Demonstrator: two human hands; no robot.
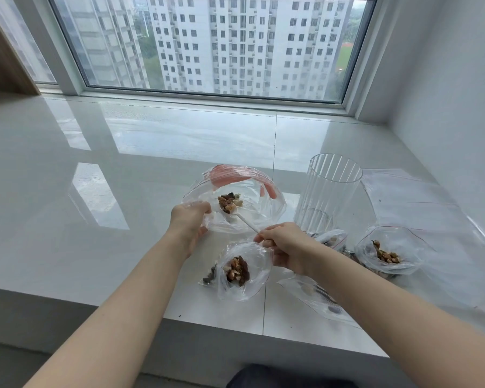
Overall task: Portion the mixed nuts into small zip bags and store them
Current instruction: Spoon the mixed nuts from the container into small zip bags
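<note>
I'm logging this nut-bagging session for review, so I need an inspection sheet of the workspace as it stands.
Surface: glossy white sill, reflecting the window.
Job's things: large bag holds a few nuts; white spoon loaded inside it. Small open bag in front holds nuts; another filled bag on the right; more bags behind the right arm, partly hidden.
Clutter: empty ribbed clear container; flat empty zip bags at right.
Grippers: left hand grips the large bag's rim; right hand pinches the spoon handle.
Cables: nothing seen.
Surroundings: window onto apartment towers; white wall at right.
</note>
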